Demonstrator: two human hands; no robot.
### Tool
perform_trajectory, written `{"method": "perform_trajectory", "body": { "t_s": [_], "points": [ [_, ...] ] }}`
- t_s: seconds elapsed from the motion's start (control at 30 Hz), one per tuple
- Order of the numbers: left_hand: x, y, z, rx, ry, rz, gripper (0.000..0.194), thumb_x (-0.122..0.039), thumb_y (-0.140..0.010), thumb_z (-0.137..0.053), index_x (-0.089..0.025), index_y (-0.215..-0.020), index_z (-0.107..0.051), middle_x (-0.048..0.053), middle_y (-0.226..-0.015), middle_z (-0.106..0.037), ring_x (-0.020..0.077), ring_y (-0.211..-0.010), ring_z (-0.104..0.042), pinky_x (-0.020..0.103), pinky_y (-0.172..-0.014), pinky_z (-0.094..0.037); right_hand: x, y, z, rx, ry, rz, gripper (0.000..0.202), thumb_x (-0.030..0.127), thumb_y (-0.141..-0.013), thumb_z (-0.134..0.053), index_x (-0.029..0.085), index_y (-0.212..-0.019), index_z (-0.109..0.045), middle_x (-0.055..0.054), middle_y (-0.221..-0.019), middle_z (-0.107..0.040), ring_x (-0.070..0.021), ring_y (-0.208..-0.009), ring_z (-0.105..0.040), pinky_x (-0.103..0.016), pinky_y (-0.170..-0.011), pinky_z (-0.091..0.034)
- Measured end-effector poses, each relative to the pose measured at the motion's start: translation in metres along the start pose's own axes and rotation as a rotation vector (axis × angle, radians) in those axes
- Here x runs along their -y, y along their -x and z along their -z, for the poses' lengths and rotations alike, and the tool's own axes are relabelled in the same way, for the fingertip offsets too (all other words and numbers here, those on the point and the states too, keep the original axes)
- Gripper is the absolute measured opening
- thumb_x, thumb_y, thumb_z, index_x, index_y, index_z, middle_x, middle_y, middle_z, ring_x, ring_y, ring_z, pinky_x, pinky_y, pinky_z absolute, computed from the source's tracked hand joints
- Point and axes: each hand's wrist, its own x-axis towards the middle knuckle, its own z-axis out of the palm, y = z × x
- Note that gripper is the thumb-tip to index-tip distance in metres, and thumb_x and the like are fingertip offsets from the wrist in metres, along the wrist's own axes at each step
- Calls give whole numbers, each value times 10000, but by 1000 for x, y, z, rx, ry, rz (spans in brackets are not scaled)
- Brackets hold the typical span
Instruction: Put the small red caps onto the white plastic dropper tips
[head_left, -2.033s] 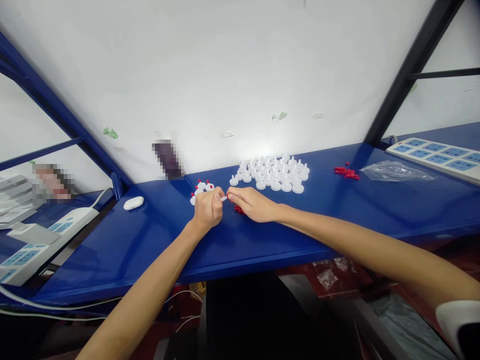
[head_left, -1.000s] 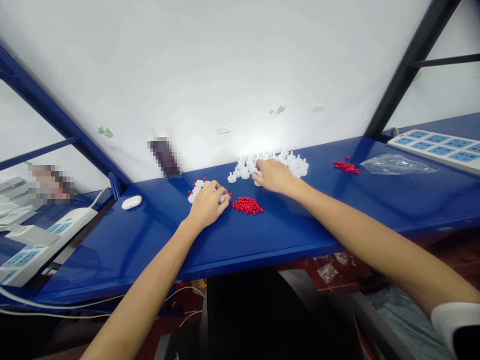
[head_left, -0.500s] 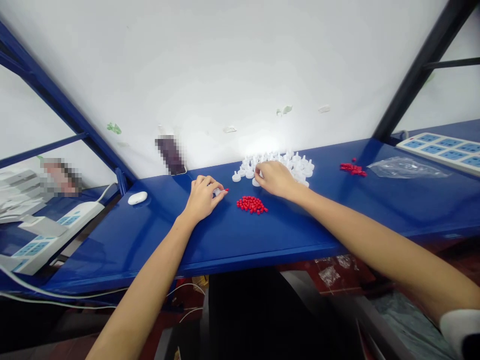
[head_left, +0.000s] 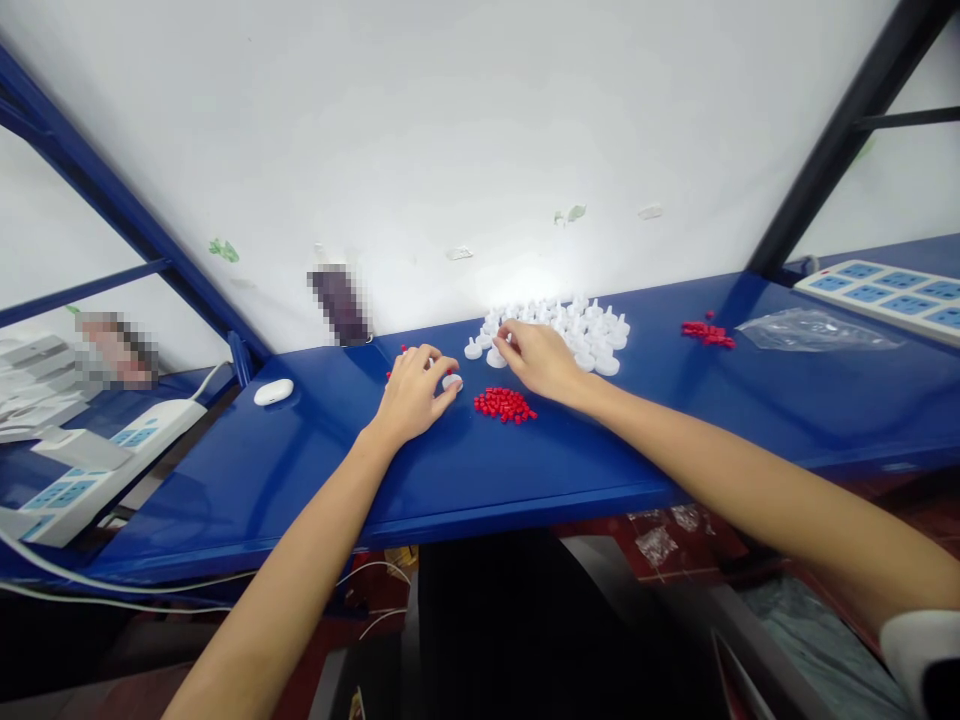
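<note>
Both bare arms stretch forward, the left hand [head_left: 412, 388] palm-down with fingers spread, the right hand [head_left: 537, 358] curled, fingertips pinched together.

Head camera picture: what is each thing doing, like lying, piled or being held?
Left hand: resting on the bench, fingertips on a white cap.
Right hand: fingers at the edge of the white caps.
White caps: grouped together, standing on the blue bench.
Red beads: in a small pile between the hands.
Second red pile: lying untouched.
Plastic bag: lying flat.
</note>
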Motion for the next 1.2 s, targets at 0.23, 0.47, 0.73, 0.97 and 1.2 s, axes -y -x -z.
{"method": "perform_trajectory", "body": {
  "t_s": [0.23, 0.47, 0.73, 0.97, 1.2],
  "points": [
    [1, 1, -3, 76, -107, -9, 191, -330, -928, -577, -256, -993, -740, 131, -1378, -488, 333, -1140, -479, 504, -910, -379, 3, 3, -1, 35, 7, 38, 212, 301, -999, -436, 191, -1010, -616, -73, -856, -716, -211, -742, -602, -301, -628, -308],
    [16, 4, 3, -74, -102, 103, 243, -406, -932, -576, -214, -885, -717, 108, -1017, -633, 271, -955, -528, 423, -808, -379, 5, 6, -2, 22, -146, 139, 235, 313, -1013, -408, 180, -997, -602, -63, -862, -693, -183, -725, -572, -292, -648, -339],
    [-10, -2, 6, -30, 150, -10, 311, -423, -940, -542, -175, -1081, -665, -18, -612, -586, 166, -610, -536, 346, -743, -403, 20, 14, -1, 31, -281, 296, 226, 316, -986, -470, 169, -964, -641, -60, -872, -700, -154, -699, -564, -290, -700, -393],
    [-10, 2, 6, 122, 247, 78, 366, -433, -952, -533, -203, -1234, -581, -50, -591, -578, 141, -515, -546, 261, -544, -343, 20, 14, 1, 90, -331, 333, 247, 330, -1007, -438, 175, -1028, -629, -62, -922, -702, -170, -772, -589, -294, -733, -405],
    [-2, 3, -2, 80, 248, 102, 317, -417, -912, -587, -183, -1117, -646, -5, -709, -626, 157, -631, -587, 274, -615, -403, 12, 13, 0, 286, 35, 444, 306, 377, -988, -483, 151, -1050, -681, -115, -1022, -676, -244, -906, -580, -365, -809, -399]
  ]
}}
